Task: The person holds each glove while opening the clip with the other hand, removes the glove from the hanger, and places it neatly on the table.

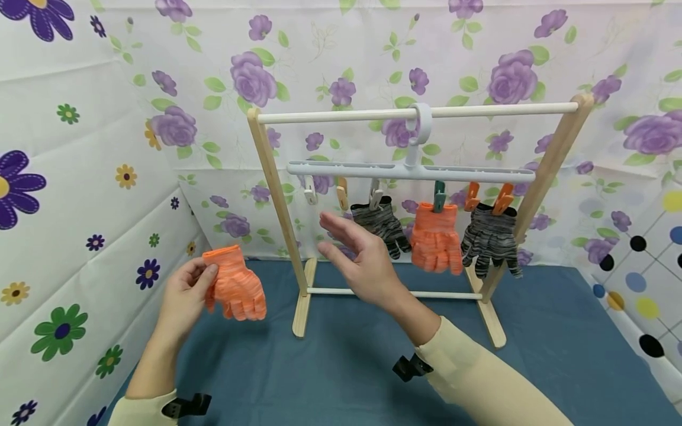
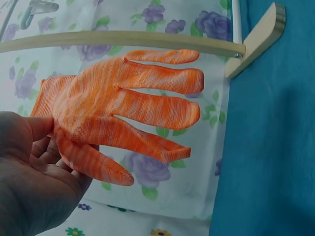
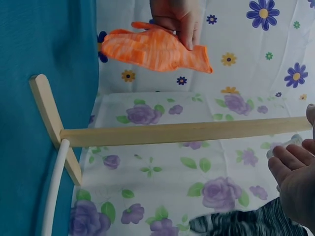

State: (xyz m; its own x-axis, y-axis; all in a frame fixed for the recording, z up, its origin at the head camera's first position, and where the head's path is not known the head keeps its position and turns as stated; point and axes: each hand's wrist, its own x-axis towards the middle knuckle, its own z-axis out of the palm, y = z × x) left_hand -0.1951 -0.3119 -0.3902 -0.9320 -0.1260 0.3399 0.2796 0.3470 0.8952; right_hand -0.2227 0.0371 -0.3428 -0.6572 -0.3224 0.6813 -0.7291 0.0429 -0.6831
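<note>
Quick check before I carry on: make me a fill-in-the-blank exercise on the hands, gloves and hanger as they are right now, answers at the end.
1. The held glove in the left hand is coloured ____.
2. The right hand holds ____.
3. The clip on the hanging orange glove is coloured ____.
4. The dark grey gloves hanging below the hanger number ____.

Missing words: orange; nothing; green; two.
</note>
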